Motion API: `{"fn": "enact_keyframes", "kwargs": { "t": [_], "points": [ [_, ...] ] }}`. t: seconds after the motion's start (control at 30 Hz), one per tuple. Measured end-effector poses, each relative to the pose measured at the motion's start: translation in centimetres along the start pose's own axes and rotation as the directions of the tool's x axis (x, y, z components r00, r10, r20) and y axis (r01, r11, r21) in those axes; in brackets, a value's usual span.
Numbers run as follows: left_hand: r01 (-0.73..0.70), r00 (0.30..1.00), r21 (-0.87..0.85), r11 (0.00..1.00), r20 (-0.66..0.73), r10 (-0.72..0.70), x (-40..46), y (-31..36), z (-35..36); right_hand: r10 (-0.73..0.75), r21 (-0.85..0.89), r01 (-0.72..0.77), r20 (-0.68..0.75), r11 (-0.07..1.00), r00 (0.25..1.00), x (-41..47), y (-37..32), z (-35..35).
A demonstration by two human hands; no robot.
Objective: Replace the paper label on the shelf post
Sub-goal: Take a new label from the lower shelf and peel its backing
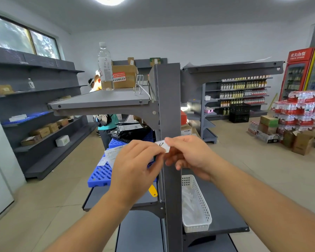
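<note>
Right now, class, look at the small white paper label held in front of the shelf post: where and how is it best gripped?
Pinch the paper label by its short ends, as both hands do now: left hand from the left, right hand from the right. It is thin and flat, so a fingertip pinch on the edges probably keeps it taut and its marked face clear before the shelf post.

Red cooler [296,73], far right of the shelf post [168,106]: header reads 农夫山泉. Paper label [163,144] held against the post: one dark handwritten mark (not legible). Carton sticker [119,76] left of the post: print too small.
</note>
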State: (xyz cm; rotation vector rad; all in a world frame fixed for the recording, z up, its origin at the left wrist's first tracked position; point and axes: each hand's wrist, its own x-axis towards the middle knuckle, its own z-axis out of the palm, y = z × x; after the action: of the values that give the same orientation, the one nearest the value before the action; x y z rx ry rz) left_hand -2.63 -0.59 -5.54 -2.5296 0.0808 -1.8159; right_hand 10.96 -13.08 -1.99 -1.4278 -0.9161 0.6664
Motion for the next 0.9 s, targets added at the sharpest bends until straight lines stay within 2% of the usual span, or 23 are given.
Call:
{"fn": "enact_keyframes", "kwargs": {
  "t": [0.07, 0.13, 0.23, 0.3, 0.37, 0.43, 0.5, 0.6, 0.73, 0.9],
  "points": [
    [-0.015, 0.999, -0.009, 1.000, 0.030, 0.015, -0.1, 0.1, 0.1, -0.052, -0.036, 0.051, -0.023, 0.998, 0.998, 0.1, -0.1, -0.3],
    [0.049, 0.997, -0.046, 0.998, 0.063, -0.046, -0.1, 0.4, 0.1, -0.110, -0.097, 0.104, -0.062, 0.990, 0.992, 0.1, -0.2, -0.6],
    [0.311, 0.948, -0.143, 0.940, 0.116, -0.296, 0.6, 1.1, -0.2, -0.190, -0.193, 0.172, -0.083, 0.966, 0.978, -0.3, -0.5, -0.9],
    [0.542, 0.840, -0.242, 0.805, 0.161, -0.518, 1.5, 1.5, 0.0, -0.224, -0.223, 0.204, -0.066, 0.953, 0.972, -0.5, -0.6, -0.8],
    [0.727, 0.679, -0.375, 0.575, 0.269, -0.683, 2.5, 1.7, 0.1, -0.239, -0.236, 0.222, -0.045, 0.946, 0.970, -0.6, -0.6, -0.6],
    [0.793, 0.563, -0.497, 0.353, 0.377, -0.735, 3.2, 1.7, 0.1, -0.246, -0.246, 0.233, -0.022, 0.941, 0.969, -0.7, -0.7, -0.4],
    [0.803, 0.519, -0.540, 0.252, 0.425, -0.741, 3.4, 1.7, 0.0, -0.249, -0.262, 0.242, 0.005, 0.934, 0.969, -0.9, -0.8, -0.3],
    [0.809, 0.495, -0.551, 0.203, 0.455, -0.740, 3.3, 1.4, -0.1, -0.262, -0.283, 0.252, 0.004, 0.925, 0.965, -1.1, -1.0, -0.5],
    [0.820, 0.489, -0.531, 0.211, 0.460, -0.741, 3.2, 1.2, -0.1, -0.289, -0.228, 0.266, -0.074, 0.936, 0.954, -0.9, -1.4, -1.3],
    [0.826, 0.501, -0.511, 0.237, 0.474, -0.725, 3.1, 1.4, 0.0, -0.334, -0.285, 0.301, -0.074, 0.910, 0.940, -0.8, -1.7, -1.8]
  ]
}}
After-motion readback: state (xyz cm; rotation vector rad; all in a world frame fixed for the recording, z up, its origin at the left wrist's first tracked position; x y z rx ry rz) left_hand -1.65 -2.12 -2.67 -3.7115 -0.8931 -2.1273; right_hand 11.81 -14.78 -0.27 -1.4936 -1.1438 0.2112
